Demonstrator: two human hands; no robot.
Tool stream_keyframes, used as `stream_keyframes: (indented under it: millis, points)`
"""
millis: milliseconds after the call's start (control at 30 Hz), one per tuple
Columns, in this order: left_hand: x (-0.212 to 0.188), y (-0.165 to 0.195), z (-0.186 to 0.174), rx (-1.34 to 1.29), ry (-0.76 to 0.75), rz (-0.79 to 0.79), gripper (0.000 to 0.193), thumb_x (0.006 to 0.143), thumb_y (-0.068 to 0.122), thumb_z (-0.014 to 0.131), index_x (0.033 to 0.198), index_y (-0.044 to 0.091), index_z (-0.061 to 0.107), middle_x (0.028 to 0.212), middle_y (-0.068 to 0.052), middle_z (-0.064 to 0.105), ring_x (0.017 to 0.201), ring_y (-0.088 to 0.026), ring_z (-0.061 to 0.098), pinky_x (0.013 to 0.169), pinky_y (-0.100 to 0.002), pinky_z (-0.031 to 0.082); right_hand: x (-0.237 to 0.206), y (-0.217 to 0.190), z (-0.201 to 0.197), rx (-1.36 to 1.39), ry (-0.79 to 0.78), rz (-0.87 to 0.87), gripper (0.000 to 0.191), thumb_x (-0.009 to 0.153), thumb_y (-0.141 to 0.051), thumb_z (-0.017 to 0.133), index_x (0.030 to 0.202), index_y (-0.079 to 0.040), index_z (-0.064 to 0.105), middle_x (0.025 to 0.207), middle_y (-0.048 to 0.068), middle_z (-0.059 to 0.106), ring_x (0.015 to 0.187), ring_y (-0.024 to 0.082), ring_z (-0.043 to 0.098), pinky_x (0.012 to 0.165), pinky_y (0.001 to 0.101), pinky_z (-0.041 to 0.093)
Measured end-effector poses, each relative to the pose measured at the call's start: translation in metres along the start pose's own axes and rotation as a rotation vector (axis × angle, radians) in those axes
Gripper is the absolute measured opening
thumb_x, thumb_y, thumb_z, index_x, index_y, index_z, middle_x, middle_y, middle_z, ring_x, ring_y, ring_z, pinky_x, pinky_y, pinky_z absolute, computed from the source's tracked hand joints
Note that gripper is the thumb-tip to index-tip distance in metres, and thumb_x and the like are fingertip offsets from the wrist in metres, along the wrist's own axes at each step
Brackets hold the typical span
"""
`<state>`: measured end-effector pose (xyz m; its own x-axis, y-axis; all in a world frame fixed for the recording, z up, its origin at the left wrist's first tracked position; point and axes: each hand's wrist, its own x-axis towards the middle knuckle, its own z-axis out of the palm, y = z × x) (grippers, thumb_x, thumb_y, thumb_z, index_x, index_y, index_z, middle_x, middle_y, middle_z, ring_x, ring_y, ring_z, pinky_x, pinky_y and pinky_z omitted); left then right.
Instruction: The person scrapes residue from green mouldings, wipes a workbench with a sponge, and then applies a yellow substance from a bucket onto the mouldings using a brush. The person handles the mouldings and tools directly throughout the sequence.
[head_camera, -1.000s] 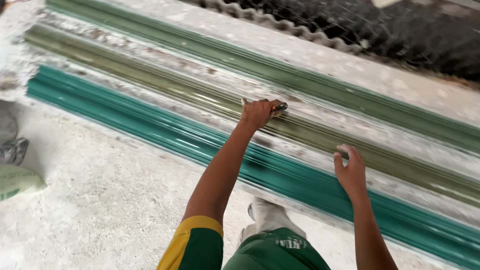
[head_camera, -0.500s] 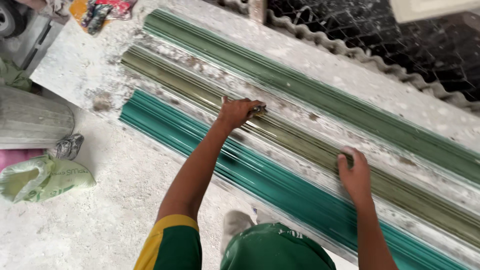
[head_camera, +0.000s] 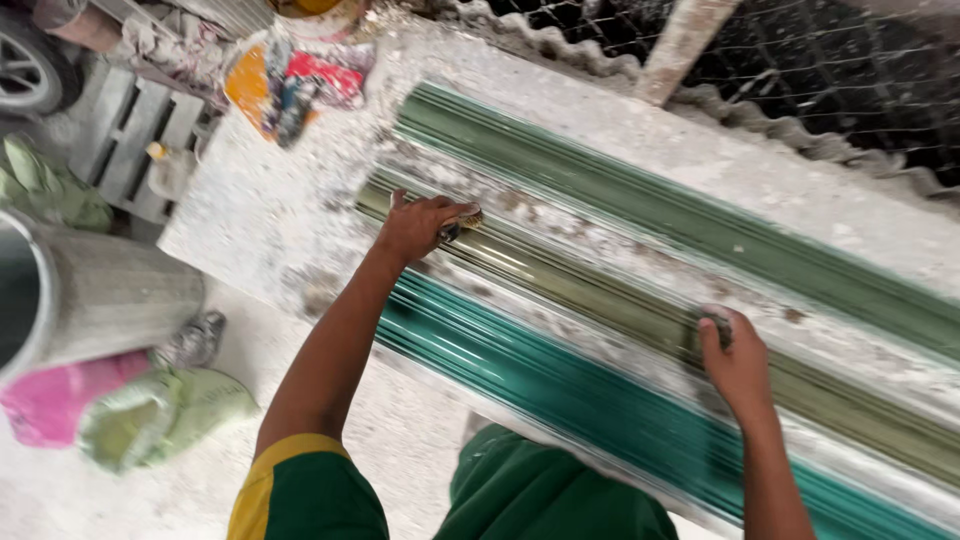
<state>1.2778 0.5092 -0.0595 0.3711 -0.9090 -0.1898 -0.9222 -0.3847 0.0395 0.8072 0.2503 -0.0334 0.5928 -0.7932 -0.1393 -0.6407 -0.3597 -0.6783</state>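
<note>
A grey metal drum (head_camera: 95, 295) is standing at the left edge, with a pink sack (head_camera: 45, 405) and a pale green sack (head_camera: 160, 415) lying crumpled against its foot on the dusty white floor (head_camera: 120, 490). Farther up, a wooden pallet (head_camera: 140, 140) is lying beside a dark tyre (head_camera: 30, 65), and a heap of red, orange and blue packets (head_camera: 295, 80) is sitting at the near end of the dusty slab (head_camera: 250, 230). Along the top, wire mesh (head_camera: 830, 70) is running behind a leaning wooden post (head_camera: 680, 45) and a strip of corrugated sheet (head_camera: 560, 50).
</note>
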Motion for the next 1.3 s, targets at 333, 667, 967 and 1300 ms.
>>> stream_keyframes:
  millis: [333, 667, 967, 1300]
  points:
    - [-0.001, -0.193, -0.032, -0.127, -0.060, 0.075, 0.065, 0.084, 0.036, 0.078, 0.144, 0.045, 0.055, 0.114, 0.003, 0.073, 0.098, -0.022, 0.072, 0.095, -0.050, 0.049, 0.013, -0.133, 0.087, 0.041, 0.058, 0.023, 0.035, 0.102, -0.029, 0.062, 0.129, -0.007, 0.068, 0.117, 0.015, 0.071, 0.079, 0.024, 0.063, 0.068, 0.0349, 0.050]
    - [0.120, -0.098, -0.083, -0.157, -0.024, 0.573, 0.045, 0.102, 0.043, 0.060, 0.145, 0.055, 0.050, 0.120, 0.007, 0.074, 0.095, -0.020, 0.074, 0.091, -0.039, 0.058, 0.011, -0.124, 0.102, -0.079, 0.133, 0.130, 0.036, 0.100, -0.028, 0.061, 0.127, -0.004, 0.068, 0.124, 0.023, 0.066, 0.109, 0.038, 0.061, 0.084, 0.0445, 0.053]
    - [0.164, -0.100, -0.068, -0.022, -0.123, 0.822, 0.069, 0.088, 0.019, 0.071, 0.147, 0.045, 0.046, 0.136, 0.001, 0.064, 0.121, -0.026, 0.063, 0.111, -0.057, 0.036, 0.034, -0.023, 0.121, -0.451, 0.131, 0.175, 0.053, 0.104, -0.039, 0.055, 0.135, 0.004, 0.059, 0.132, 0.030, 0.060, 0.133, 0.047, 0.051, 0.124, 0.0547, 0.030]
    - [0.161, -0.228, -0.106, 0.185, -0.277, 0.690, 0.043, 0.097, 0.022, 0.064, 0.137, 0.035, 0.061, 0.130, 0.005, 0.072, 0.097, -0.015, 0.074, 0.103, -0.038, 0.053, 0.047, 0.028, 0.102, -0.612, 0.170, 0.361, 0.067, 0.105, -0.050, 0.053, 0.136, 0.010, 0.057, 0.144, 0.031, 0.055, 0.152, 0.048, 0.035, 0.120, 0.0606, 0.027]
